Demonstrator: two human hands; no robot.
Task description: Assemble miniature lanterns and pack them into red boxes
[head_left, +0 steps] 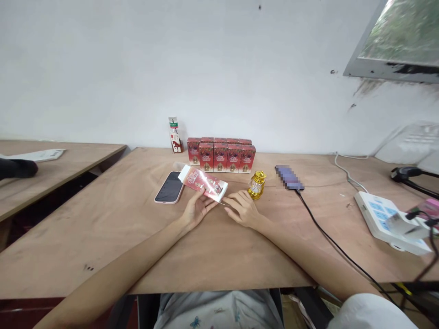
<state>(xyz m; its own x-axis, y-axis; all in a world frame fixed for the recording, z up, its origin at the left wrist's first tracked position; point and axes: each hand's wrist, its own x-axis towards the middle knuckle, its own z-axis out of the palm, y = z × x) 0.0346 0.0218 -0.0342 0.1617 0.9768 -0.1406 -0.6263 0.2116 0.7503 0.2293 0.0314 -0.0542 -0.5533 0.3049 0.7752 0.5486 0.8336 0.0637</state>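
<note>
A small red printed carton [205, 183] is tilted above the table, its white end flaps folded out at the upper left. My left hand [197, 208] grips it from below, fingers closed around its lower side. At its lower right end, the fingers of my right hand [243, 209] are bent around a thin flap edge, with the thumb below and the index finger above. Just beyond my right hand, a gold miniature lantern [256, 185] with a clear middle stands upright on the table, close to my knuckles.
Several matching red cartons [220, 157] stand in rows near the wall. A bottle [175, 135] is left of them. A phone [169, 187] lies at left, a cabled phone [290, 177] at right. A power strip [391, 223] sits at far right. A second table [78, 169] is at left.
</note>
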